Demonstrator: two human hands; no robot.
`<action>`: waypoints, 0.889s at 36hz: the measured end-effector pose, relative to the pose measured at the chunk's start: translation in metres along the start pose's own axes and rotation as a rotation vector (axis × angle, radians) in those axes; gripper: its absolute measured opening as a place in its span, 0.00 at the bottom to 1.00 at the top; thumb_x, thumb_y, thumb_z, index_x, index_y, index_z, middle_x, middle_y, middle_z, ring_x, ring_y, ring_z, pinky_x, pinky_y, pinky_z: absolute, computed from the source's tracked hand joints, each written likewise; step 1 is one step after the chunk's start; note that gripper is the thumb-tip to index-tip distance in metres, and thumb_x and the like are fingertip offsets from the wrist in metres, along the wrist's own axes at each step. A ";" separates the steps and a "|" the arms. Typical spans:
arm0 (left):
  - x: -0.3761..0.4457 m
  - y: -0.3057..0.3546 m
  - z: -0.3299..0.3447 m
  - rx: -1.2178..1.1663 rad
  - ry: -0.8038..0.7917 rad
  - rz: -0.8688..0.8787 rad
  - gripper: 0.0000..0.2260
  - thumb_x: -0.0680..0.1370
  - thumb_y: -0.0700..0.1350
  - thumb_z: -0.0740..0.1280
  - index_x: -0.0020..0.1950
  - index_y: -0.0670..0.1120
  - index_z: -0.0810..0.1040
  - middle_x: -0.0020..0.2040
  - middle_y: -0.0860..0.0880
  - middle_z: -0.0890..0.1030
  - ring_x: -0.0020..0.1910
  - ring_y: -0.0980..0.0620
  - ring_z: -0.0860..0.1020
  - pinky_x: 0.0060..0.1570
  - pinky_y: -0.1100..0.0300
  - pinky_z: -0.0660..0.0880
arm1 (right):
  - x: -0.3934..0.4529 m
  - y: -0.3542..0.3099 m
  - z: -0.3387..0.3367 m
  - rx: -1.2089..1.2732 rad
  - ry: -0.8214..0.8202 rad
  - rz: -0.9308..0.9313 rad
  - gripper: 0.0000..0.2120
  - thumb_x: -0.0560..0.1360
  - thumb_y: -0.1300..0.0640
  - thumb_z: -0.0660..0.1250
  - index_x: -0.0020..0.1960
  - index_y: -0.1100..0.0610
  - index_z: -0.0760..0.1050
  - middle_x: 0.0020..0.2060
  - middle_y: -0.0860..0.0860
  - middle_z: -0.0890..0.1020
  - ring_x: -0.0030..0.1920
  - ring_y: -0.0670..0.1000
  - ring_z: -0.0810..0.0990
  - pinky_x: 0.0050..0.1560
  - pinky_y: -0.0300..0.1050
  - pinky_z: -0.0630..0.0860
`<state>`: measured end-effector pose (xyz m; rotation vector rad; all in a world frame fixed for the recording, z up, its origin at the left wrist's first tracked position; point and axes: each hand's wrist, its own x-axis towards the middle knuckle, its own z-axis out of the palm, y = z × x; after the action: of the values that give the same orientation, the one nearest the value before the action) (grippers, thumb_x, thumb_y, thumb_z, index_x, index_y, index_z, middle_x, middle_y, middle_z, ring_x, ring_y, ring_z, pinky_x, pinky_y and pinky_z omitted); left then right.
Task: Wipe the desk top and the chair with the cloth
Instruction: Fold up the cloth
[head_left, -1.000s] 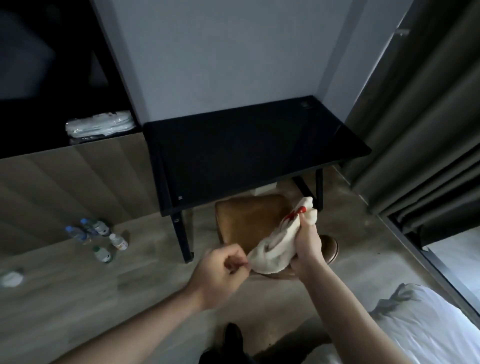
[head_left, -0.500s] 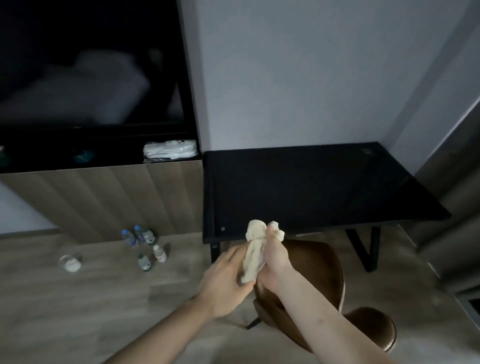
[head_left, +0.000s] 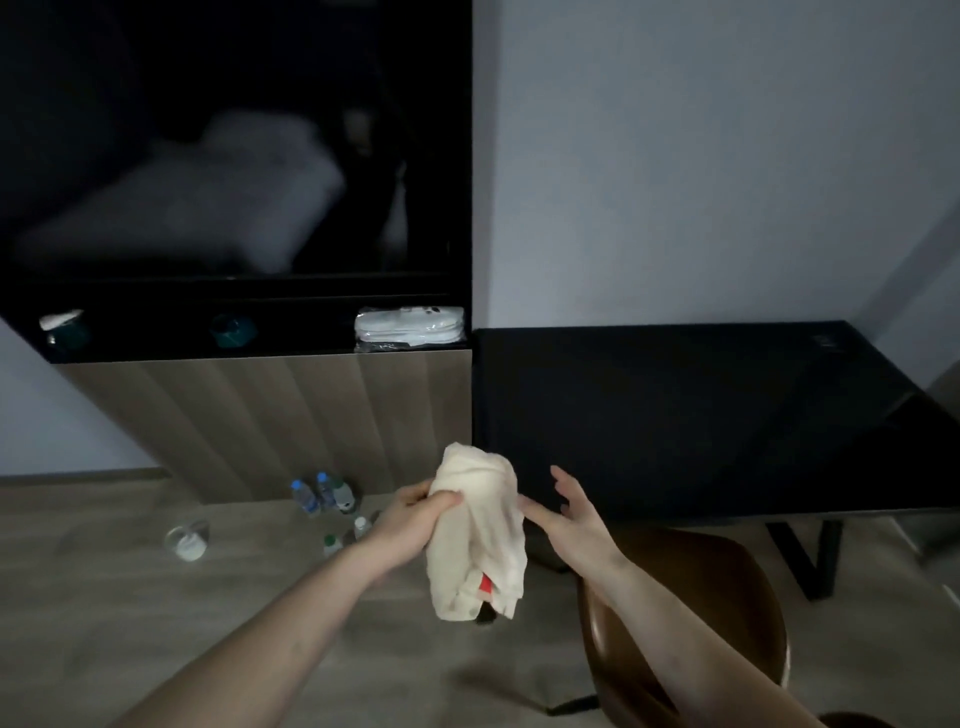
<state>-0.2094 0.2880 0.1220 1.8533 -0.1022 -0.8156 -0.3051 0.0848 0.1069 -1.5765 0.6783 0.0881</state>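
A cream cloth (head_left: 480, 530) with a small red tag hangs bunched in front of me. My left hand (head_left: 413, 519) grips its upper part, fingers curled round the fabric. My right hand (head_left: 569, 512) is just right of the cloth with fingers spread and straight, fingertips near or brushing its edge. The black desk top (head_left: 701, 415) stretches out right behind the hands. A brown chair (head_left: 727, 597) stands tucked at the desk's front edge, below my right forearm.
A wood-fronted cabinet (head_left: 270, 415) with a dark shelf holding packaged white items (head_left: 410, 327) stands left of the desk. Several small bottles (head_left: 324, 493) and a glass (head_left: 187, 540) sit on the wooden floor. Black desk legs (head_left: 810, 561) show at the right.
The cloth passed from my right hand into my left, and the right hand opened and drew away to the right. The view swung left and up towards the cabinet and desk.
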 end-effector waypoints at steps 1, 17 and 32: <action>0.003 0.002 -0.011 -0.029 -0.013 -0.009 0.07 0.81 0.51 0.67 0.57 0.55 0.82 0.52 0.51 0.87 0.50 0.54 0.85 0.51 0.55 0.80 | 0.006 -0.003 0.009 0.017 -0.026 0.017 0.43 0.74 0.41 0.74 0.82 0.45 0.55 0.79 0.48 0.61 0.78 0.54 0.61 0.74 0.51 0.63; 0.099 0.010 -0.131 -0.477 -0.035 -0.272 0.13 0.81 0.47 0.66 0.61 0.42 0.81 0.53 0.42 0.86 0.54 0.41 0.84 0.53 0.50 0.79 | 0.102 -0.045 0.107 0.643 -0.310 0.213 0.21 0.79 0.56 0.70 0.71 0.54 0.72 0.62 0.60 0.82 0.61 0.64 0.82 0.61 0.69 0.77; 0.212 -0.003 -0.220 -0.457 0.181 -0.102 0.25 0.59 0.41 0.77 0.56 0.37 0.82 0.55 0.37 0.84 0.56 0.37 0.83 0.63 0.40 0.77 | 0.256 -0.101 0.184 0.338 -0.087 0.234 0.18 0.72 0.60 0.76 0.60 0.57 0.78 0.53 0.57 0.85 0.53 0.59 0.85 0.58 0.59 0.81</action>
<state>0.0778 0.3725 0.0617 1.4956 0.2758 -0.6697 0.0127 0.1594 0.0558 -1.1603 0.7638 0.2036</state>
